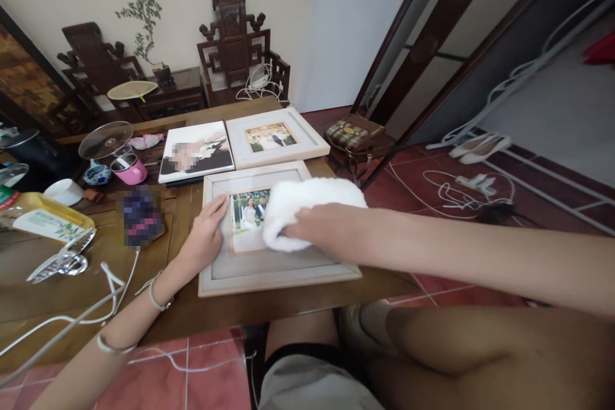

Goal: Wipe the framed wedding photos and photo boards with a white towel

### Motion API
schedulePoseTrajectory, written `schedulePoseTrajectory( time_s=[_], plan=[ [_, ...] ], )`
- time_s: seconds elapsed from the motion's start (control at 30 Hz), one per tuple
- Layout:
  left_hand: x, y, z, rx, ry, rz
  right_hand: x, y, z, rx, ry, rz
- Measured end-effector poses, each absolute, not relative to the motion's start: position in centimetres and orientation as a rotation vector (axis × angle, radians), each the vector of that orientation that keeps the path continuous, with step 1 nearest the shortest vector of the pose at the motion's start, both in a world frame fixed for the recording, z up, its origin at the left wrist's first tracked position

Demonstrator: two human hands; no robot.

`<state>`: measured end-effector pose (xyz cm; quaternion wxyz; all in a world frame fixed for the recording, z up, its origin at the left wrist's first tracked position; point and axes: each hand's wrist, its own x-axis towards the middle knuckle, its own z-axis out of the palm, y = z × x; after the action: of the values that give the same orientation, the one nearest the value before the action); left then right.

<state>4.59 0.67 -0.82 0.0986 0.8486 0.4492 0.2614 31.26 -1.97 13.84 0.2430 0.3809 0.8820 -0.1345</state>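
Observation:
A picture frame point(283, 274) with a pale wide border lies flat near the table's front edge, a wedding photo point(248, 213) at its middle. At the frame's left border, my left hand point(206, 230) grips the edge, its fingertips on the front face. My right hand point(319, 229) is closed on a folded white towel point(317, 195), pressed against the right part of the frame. The towel covers the photo's right side and hides some of my right fingers.
Behind lie a second picture frame point(307, 134) and a photo album point(218, 144). To the left are a pink mug point(129, 170), an oil bottle point(52, 214), a silver claw clip point(65, 261), a blurred phone point(141, 218) and white cables point(62, 319). A wooden chair point(427, 45) stands right.

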Motion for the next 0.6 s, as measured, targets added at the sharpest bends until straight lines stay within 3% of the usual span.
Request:
schedulePoseTrajectory(
  time_s=[0.17, 0.3, 0.43, 0.6],
  plan=[
    [4.8, 0.9, -0.8, 2.483, 1.338, 0.749, 31.5, 2.2, 10.4, 1.112, 2.457, 0.142],
    [4.9, 1.2, -1.3, 2.491, 1.333, 0.755, 32.0, 3.3, 7.6, 1.097, 2.534, 0.367],
    [5.1, 1.2, -1.4, 2.500, 1.338, 0.746, 31.5, 1.2, 8.3, 1.122, 2.450, 0.246],
    [5.1, 0.9, -0.9, 2.490, 1.319, 0.761, 30.8, -2.6, 13.1, 0.872, 2.360, -0.226]
  ],
)
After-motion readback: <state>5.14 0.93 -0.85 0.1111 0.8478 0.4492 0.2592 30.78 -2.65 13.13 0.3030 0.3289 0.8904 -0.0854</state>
